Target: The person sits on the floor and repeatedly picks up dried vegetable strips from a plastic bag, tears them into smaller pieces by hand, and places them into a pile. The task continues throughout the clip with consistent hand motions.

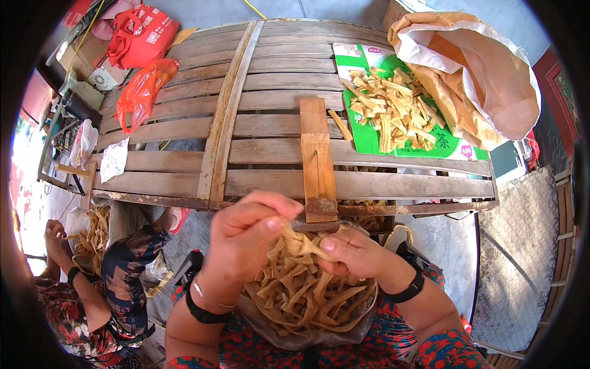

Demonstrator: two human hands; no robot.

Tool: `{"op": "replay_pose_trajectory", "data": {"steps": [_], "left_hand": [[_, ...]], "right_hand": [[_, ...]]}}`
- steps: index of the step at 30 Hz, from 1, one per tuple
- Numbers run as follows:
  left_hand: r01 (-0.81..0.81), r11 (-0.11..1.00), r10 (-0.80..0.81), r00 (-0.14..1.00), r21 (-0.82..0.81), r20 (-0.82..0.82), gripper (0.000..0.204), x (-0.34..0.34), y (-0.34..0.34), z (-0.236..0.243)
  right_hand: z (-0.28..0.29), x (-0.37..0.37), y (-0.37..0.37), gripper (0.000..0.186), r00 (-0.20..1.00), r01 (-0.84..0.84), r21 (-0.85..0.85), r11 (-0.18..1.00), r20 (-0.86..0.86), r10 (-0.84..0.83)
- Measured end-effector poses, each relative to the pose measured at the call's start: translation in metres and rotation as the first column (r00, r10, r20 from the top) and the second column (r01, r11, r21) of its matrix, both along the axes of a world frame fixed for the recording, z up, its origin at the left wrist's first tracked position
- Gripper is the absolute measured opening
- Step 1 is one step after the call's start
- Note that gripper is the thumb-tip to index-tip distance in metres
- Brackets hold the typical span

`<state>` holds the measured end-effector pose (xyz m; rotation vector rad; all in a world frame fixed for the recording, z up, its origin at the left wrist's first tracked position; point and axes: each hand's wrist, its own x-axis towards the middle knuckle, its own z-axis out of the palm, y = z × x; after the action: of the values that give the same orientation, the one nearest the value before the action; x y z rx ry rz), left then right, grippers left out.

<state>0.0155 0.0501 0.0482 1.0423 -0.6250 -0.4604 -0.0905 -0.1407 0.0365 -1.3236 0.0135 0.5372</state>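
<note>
Item — tan strips (307,289), heaped in a bag (295,335) on our lap, below the table (270,147).

Left hand (246,237) and right hand (356,252): both grips pinched on one strip (302,241) above the heap.

Cut pieces (393,111) on a green sheet (369,138), far side of table.

Risk — a hard pull may tear the strip, or tip the bag.

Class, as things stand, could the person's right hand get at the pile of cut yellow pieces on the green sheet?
Probably not yet: the right hand is pinching tan strips; the pile lies across the slatted table, though nothing blocks the way.
</note>
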Motion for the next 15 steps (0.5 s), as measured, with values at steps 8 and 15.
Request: {"op": "replay_pose_trajectory", "data": {"steps": [8, 15], "left_hand": [[0.290, 0.909, -0.156, 0.902, 0.299, -0.402, 0.013, 0.001, -0.005, -0.003], [0.082, 0.931, 0.053, 0.933, 0.356, -0.355, 0.009, -0.001, -0.015, -0.022]], "right_hand": [[0.010, 0.009, -0.001, 0.049, 0.962, 0.100, 0.012, 0.995, -0.257, -0.093], [0.006, 0.014, -0.019, 0.020, 0.900, 0.437, -0.322, 0.840, 0.156, -0.408]]}}
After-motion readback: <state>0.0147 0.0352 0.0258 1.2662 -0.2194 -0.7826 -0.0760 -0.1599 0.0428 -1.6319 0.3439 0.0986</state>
